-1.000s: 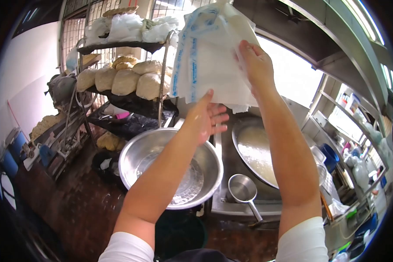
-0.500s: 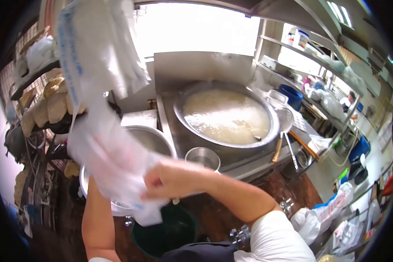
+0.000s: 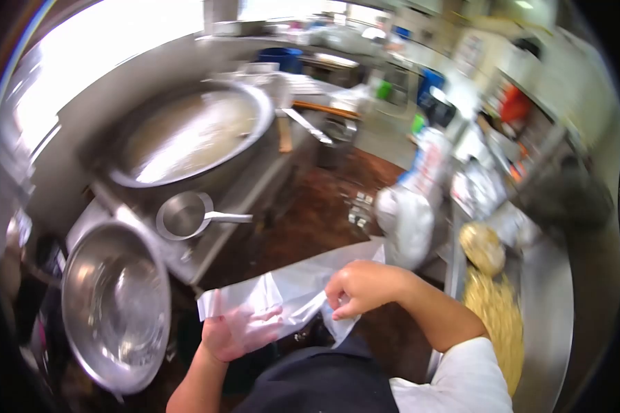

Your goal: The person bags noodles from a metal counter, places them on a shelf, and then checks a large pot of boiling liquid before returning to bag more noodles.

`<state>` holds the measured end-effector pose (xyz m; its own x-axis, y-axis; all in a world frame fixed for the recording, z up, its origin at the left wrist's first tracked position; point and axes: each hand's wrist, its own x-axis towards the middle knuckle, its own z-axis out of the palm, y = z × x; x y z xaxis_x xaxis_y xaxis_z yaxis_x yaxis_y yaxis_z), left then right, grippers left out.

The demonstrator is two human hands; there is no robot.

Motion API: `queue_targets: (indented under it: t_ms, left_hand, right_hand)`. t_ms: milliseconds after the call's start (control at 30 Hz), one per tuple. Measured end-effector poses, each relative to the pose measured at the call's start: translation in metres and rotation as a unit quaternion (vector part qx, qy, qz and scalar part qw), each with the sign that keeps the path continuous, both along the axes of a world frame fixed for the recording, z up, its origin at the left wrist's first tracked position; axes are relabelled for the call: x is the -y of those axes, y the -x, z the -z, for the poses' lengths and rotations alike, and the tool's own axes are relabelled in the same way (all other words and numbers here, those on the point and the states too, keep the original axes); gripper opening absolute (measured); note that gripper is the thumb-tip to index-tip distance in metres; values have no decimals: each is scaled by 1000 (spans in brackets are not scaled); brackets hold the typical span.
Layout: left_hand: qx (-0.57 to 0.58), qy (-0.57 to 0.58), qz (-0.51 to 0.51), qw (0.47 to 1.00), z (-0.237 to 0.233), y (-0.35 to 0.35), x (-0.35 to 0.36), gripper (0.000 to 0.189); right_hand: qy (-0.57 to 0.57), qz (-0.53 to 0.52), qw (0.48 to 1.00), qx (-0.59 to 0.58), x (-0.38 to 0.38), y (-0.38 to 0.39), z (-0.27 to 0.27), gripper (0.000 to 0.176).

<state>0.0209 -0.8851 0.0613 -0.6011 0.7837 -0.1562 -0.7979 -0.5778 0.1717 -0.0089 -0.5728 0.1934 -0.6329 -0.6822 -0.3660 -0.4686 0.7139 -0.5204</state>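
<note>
A clear plastic bag (image 3: 293, 286) is stretched sideways in front of my dark apron. My left hand (image 3: 238, 330) is under or inside its left end, seen through the film with fingers spread. At the other end my right hand (image 3: 365, 288) has its fingers closed on the plastic. To the left of my left hand is a wide metal basin (image 3: 117, 303), tilted in view. A small saucepan (image 3: 186, 215) with a long handle rests on the counter beyond the bag.
A huge pot (image 3: 186, 134) of pale liquid sits at the upper left. On the right, a metal trough (image 3: 544, 316) holds long yellow strips (image 3: 492, 323). Filled white plastic bags (image 3: 410, 220) stand nearby. A strainer with a wooden handle (image 3: 284, 134) lies beside the pot.
My view has swung to the right, bringing the trough into sight. The bag, hanging upright and blurred before, now lies stretched out lower down between my hands.
</note>
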Motion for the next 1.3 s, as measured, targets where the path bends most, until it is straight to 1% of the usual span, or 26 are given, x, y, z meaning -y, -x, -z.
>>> queue_targets:
  t_ms: [33,100,167,233,267,300,367,433,533,567,667,700,733,767,800,833,900,933,967,1000,1033,1100,1133,1200,1233,1300]
  left_hand:
    - [-7,-16,33,999,-6,6,-26,94]
    - [-20,64,38,997,-37,9,-88,101]
    - [-61,46,129,989,-66,7,-150,96]
    - [-47,0,128,991,-78,-5,-218,91]
    - [-32,-16,138,990,-78,-17,-247,89]
    - [-141,42,182,972,-80,-26,-273,91]
    - [-156,72,262,950,-46,-39,-309,92]
    - [-88,79,298,947,-41,-68,-351,88]
    - [-256,121,250,926,-42,-85,-404,74]
    - [-273,61,288,916,-30,-76,-419,71]
    - [-281,138,384,868,-30,-82,-455,73]
    - [-281,165,433,840,-27,-84,-466,73]
    - [-206,123,459,856,-10,-90,-479,70]
    - [-272,110,441,849,-18,-95,-485,55]
    - [-302,137,487,808,-8,-91,-493,49]
    - [-329,161,533,763,7,-87,-500,43]
    - [-267,207,569,750,32,-81,-521,35]
    - [-183,213,551,786,38,-76,-535,34]
    - [-93,217,526,817,47,-73,-551,33]
    - [-80,220,519,822,91,-57,-567,34]
    - [-96,231,524,814,90,-45,-583,36]
    - [-101,248,525,808,92,-43,-616,29]
    - [-104,244,540,799,87,-46,-631,29]
    - [-289,204,519,778,71,-61,-651,16]
    - [-286,198,526,776,65,-76,-653,16]
    - [-443,133,517,720,48,-114,-653,15]
  right_hand:
    - [0,49,999,-1,-21,-20,7,26]
    - [72,129,981,-123,-44,-58,24,46]
    - [163,279,904,-280,-35,-94,43,68]
    - [137,379,837,-371,-31,-115,71,72]
    - [123,436,803,-388,-42,-123,75,68]
    - [116,457,792,-388,-63,-128,86,68]
    - [192,560,697,-405,-121,-133,123,69]
    - [231,669,630,-320,-165,-153,130,76]
    - [225,630,630,-394,-168,-186,118,77]
    - [191,620,637,-417,-165,-196,106,72]
    - [178,625,584,-487,-223,-217,117,59]
    - [221,690,513,-461,-242,-226,141,46]
    - [361,794,417,-255,-255,-243,143,37]
    - [491,804,306,-138,-256,-258,95,31]
    - [338,804,383,-304,-277,-271,135,29]
    - [333,823,347,-304,-282,-279,136,32]
    - [342,848,241,-325,-291,-294,141,35]
    - [355,848,175,-351,-298,-302,143,36]
    - [341,852,153,-368,-302,-316,136,35]
    - [327,856,129,-380,-300,-330,130,34]
    - [318,860,122,-381,-296,-342,128,34]
    - [198,918,196,-283,-290,-356,125,24]
    - [191,921,181,-287,-289,-357,118,24]
    - [-270,812,305,-418,-291,-357,85,40]
    - [-278,813,301,-414,-289,-350,61,40]
    - [-293,795,376,-375,-285,-327,17,62]
